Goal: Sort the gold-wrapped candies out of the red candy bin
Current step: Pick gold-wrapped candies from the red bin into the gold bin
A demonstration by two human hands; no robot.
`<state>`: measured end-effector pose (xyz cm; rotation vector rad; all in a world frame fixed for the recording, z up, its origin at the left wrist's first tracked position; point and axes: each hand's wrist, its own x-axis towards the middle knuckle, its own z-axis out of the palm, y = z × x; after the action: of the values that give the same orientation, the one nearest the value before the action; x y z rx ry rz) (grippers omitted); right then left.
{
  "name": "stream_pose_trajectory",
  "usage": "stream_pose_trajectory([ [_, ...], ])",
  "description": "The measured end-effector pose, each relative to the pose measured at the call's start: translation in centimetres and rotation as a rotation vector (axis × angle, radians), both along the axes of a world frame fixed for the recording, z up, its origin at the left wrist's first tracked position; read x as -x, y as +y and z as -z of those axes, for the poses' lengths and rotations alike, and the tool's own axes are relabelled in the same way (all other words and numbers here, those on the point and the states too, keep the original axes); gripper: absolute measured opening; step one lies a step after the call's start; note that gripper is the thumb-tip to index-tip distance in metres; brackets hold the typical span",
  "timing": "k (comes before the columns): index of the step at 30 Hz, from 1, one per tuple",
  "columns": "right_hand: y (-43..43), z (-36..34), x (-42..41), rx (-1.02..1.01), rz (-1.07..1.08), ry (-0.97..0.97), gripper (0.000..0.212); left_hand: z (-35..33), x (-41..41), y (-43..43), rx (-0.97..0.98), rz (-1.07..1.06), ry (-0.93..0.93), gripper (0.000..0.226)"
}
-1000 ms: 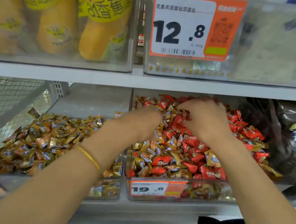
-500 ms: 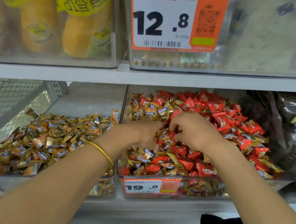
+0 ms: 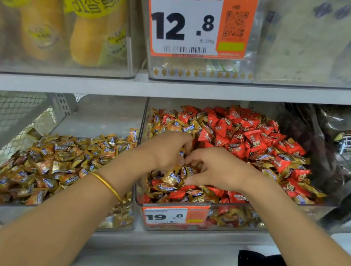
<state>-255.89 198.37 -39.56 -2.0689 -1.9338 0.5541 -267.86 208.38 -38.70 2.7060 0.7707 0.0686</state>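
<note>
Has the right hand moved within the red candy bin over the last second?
Yes. The right hand has drawn back from the rear of the red candy bin toward the front, nearer the 19.8 price tag.

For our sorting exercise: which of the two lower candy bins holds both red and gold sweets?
The right bin, tagged 19.8; the left bin holds only gold sweets.

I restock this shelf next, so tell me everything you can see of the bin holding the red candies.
The red candy bin is a clear plastic box on the lower shelf, with a bin of gold candies on its left. An orange price tag reading 19.8 sits on its front wall. It is heaped above the rim with red candies, gold-wrapped candies mixed in, mostly left and front. The left hand and right hand reach in, gripping gold ones.
</note>
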Motion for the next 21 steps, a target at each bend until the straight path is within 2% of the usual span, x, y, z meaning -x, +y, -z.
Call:
stream_pose_trajectory([
  [3,0.3,0.4,0.0,0.037,-0.049,-0.123,0.055,-0.7,0.5,-0.2,0.031,0.001,-0.086,0.015],
  [7,0.2,0.3,0.0,0.068,-0.09,-0.137,0.059,-1.4,1.5,-0.6,0.049,0.02,-0.195,0.02],
  [15,1.1,0.6,1.0,0.146,-0.127,-0.299,0.069,-2.0,4.5,0.1,0.217,-0.051,-0.669,0.027],
  [17,1.4,0.7,1.3,0.113,-0.116,-0.289,0.064,-2.0,5.1,0.2,0.296,-0.109,-0.762,0.028],
  [21,1.7,1.3,2.0,0.005,-0.1,-0.34,0.041,-1.5,5.8,0.8,0.415,-0.234,-0.909,0.027],
])
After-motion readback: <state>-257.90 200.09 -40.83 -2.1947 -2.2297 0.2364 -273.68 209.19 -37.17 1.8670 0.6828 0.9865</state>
